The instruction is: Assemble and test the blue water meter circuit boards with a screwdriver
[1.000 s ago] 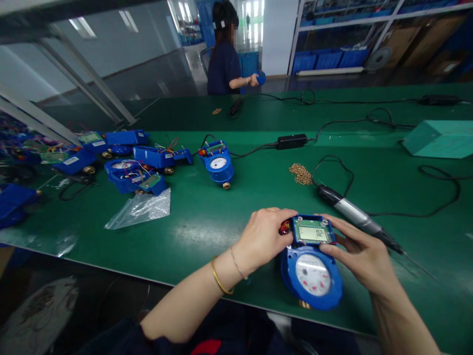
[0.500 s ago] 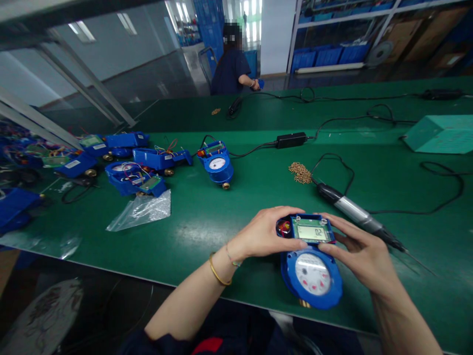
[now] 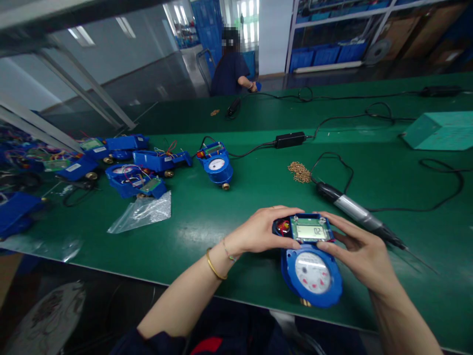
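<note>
A blue water meter (image 3: 312,273) with a white dial lies on the green table (image 3: 207,222) near its front edge. Its open top holds a green circuit board (image 3: 309,229) whose display reads 02, with red wiring at the left corner. My left hand (image 3: 260,230) grips the meter's upper left side, fingers curled around the board's edge. My right hand (image 3: 360,251) holds the upper right side, thumb and fingers pressed on the board's right edge.
An electric screwdriver (image 3: 356,213) with a black cable lies right of the meter, beyond it a pile of brass screws (image 3: 300,172). Another meter (image 3: 218,167), several opened blue meters (image 3: 138,167) and a plastic bag (image 3: 142,212) lie to the left. A person (image 3: 231,66) stands far back.
My left hand has turned and slid back a little, uncovering the red wiring at the board's left corner. The meter and my right hand have hardly moved.
</note>
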Demonstrator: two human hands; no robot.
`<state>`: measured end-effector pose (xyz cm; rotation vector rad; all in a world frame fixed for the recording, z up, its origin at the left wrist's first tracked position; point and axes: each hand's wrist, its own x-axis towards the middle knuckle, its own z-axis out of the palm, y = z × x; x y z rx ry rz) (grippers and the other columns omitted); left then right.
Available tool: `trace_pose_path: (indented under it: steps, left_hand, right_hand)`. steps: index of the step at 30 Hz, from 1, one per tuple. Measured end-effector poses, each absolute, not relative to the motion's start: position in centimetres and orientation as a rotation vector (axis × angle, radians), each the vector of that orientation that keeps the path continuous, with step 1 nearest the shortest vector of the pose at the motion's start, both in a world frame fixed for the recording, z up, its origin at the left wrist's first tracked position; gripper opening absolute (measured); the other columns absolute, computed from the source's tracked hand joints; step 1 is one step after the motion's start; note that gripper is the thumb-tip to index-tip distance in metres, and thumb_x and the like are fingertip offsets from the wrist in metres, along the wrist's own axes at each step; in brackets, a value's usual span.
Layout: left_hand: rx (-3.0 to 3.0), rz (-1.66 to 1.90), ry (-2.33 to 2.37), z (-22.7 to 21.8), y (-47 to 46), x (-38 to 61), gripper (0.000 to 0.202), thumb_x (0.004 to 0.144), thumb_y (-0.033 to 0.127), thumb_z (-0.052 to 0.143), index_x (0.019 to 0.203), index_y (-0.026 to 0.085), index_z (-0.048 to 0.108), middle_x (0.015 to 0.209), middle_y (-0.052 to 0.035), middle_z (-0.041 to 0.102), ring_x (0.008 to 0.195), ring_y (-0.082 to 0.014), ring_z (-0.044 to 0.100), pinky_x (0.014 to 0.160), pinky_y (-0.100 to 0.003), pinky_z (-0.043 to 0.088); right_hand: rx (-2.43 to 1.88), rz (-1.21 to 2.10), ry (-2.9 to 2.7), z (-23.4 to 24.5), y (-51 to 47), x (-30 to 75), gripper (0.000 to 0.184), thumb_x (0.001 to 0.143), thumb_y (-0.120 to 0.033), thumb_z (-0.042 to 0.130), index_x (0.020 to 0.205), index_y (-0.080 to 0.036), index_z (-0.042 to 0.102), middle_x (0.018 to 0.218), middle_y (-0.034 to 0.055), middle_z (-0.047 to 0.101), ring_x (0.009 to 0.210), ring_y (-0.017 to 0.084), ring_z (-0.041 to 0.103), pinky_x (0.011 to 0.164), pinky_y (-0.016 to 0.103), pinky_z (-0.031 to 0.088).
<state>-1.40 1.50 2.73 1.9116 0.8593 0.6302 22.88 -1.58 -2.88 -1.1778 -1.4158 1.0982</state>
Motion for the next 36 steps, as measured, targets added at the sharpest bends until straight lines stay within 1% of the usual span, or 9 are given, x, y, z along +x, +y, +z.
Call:
trace_pose_path:
  steps: [5, 10, 12, 15, 18, 24, 27, 31, 36]
  left_hand:
    - [1.938, 0.613, 0.922, 2.8, 1.6, -1.2, 0.064, 0.077, 0.038, 0.083, 0.133, 0.018, 0.059, 0.131, -0.0118, 0.066, 0.122, -0.0267, 0.060, 0.106, -0.038, 0.044]
    - [1.807, 0.574, 0.789, 2.3, 2.1, -2.1, 0.077, 0.072, 0.036, 0.086, 0.140, 0.021, 0.054, 0.140, -0.0109, 0.060, 0.129, -0.0269, 0.056, 0.112, -0.041, 0.041]
    - [1.751, 0.591, 0.762, 1.8, 2.1, -2.3, 0.072, 0.076, 0.035, 0.082, 0.141, 0.023, 0.053, 0.142, -0.0101, 0.059, 0.131, -0.0272, 0.055, 0.112, -0.043, 0.041]
    - [1.749, 0.655, 0.785, 1.3, 1.8, -2.2, 0.062, 0.082, 0.035, 0.075, 0.139, 0.023, 0.055, 0.138, -0.0103, 0.062, 0.126, -0.0273, 0.059, 0.109, -0.044, 0.044]
    - [1.842, 0.718, 0.853, 1.2, 1.4, -1.7, 0.061, 0.079, 0.035, 0.075, 0.136, 0.021, 0.058, 0.132, -0.0114, 0.065, 0.120, -0.0276, 0.061, 0.106, -0.043, 0.046]
    - [1.954, 0.754, 0.961, 1.9, 0.6, -0.6, 0.060, 0.075, 0.033, 0.074, 0.131, 0.015, 0.061, 0.129, -0.0138, 0.067, 0.119, -0.0274, 0.063, 0.105, -0.040, 0.048]
    - [2.016, 0.729, 1.039, 2.4, 0.2, -0.4, 0.059, 0.073, 0.030, 0.073, 0.129, 0.017, 0.062, 0.130, -0.0129, 0.066, 0.120, -0.0279, 0.062, 0.106, -0.041, 0.047]
    - [2.088, 0.626, 1.045, 3.1, 0.5, -0.7, 0.063, 0.073, 0.026, 0.071, 0.134, 0.014, 0.058, 0.134, -0.0156, 0.063, 0.124, -0.0295, 0.060, 0.107, -0.042, 0.048]
    - [2.075, 0.576, 0.922, 3.2, 1.5, -1.5, 0.064, 0.079, 0.037, 0.074, 0.135, 0.012, 0.058, 0.134, -0.0169, 0.064, 0.122, -0.0299, 0.062, 0.106, -0.042, 0.047]
  right_hand:
    - [-1.194, 1.115, -1.380, -2.5, -1.6, 22.7, 0.053, 0.066, -0.038, 0.089, 0.115, -0.021, 0.075, 0.126, 0.0115, 0.069, 0.119, 0.033, 0.064, 0.100, 0.044, 0.057]
    - [-1.191, 1.105, -1.391, -2.4, -1.6, 22.7, 0.052, 0.067, -0.039, 0.088, 0.114, -0.022, 0.076, 0.128, 0.0114, 0.067, 0.120, 0.033, 0.063, 0.101, 0.044, 0.055]
    - [-1.191, 1.107, -1.396, -2.5, -1.7, 22.8, 0.052, 0.068, -0.039, 0.088, 0.115, -0.022, 0.075, 0.129, 0.0114, 0.067, 0.120, 0.033, 0.063, 0.102, 0.045, 0.054]
    - [-1.194, 1.108, -1.411, -2.8, -1.7, 22.9, 0.053, 0.069, -0.038, 0.087, 0.118, -0.022, 0.074, 0.130, 0.0112, 0.066, 0.122, 0.033, 0.062, 0.104, 0.046, 0.054]
    - [-1.188, 1.103, -1.425, -3.1, -1.7, 23.0, 0.053, 0.070, -0.037, 0.087, 0.120, -0.023, 0.073, 0.132, 0.0100, 0.065, 0.124, 0.033, 0.060, 0.104, 0.045, 0.054]
    - [-1.181, 1.105, -1.422, -3.1, -1.8, 22.9, 0.053, 0.070, -0.035, 0.087, 0.120, -0.025, 0.073, 0.132, 0.0088, 0.065, 0.123, 0.031, 0.061, 0.103, 0.042, 0.055]
    - [-1.181, 1.104, -1.423, -3.1, -1.8, 22.9, 0.053, 0.070, -0.037, 0.087, 0.119, -0.023, 0.073, 0.132, 0.0105, 0.065, 0.124, 0.032, 0.061, 0.103, 0.044, 0.055]
    - [-1.175, 1.098, -1.418, -3.1, -1.7, 22.9, 0.053, 0.069, -0.038, 0.087, 0.119, -0.022, 0.074, 0.131, 0.0107, 0.066, 0.123, 0.033, 0.061, 0.103, 0.045, 0.054]
    - [-1.162, 1.096, -1.425, -3.3, -1.7, 22.9, 0.052, 0.071, -0.036, 0.086, 0.120, -0.024, 0.073, 0.132, 0.0093, 0.065, 0.123, 0.031, 0.061, 0.103, 0.043, 0.055]
